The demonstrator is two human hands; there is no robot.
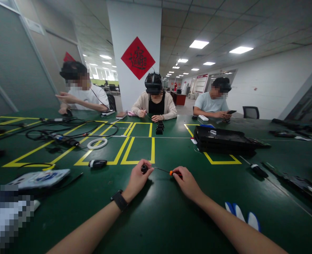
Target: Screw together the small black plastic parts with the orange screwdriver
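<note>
My right hand (187, 181) is closed around the handle of a screwdriver (171, 173), which shows an orange collar and a dark, partly covered grip. Its thin metal shaft points left toward my other hand. There, my left hand (138, 178) pinches a small black rounded piece (144, 169) whose exact kind I cannot make out. The shaft's tip comes close to the left fingertips; whether it touches the piece is unclear. Both hands are just above the green table (156, 218), and a dark band circles my left wrist.
Left lie tangled black cables (63, 139), a white ring-shaped coil (97, 143), and a black-and-white cylinder (97, 163). Stacked black casings (224, 139) stand right, with a circuit board (298, 183) nearer. Blue-white gloves (242, 213) lie by my right forearm. Several people sit opposite.
</note>
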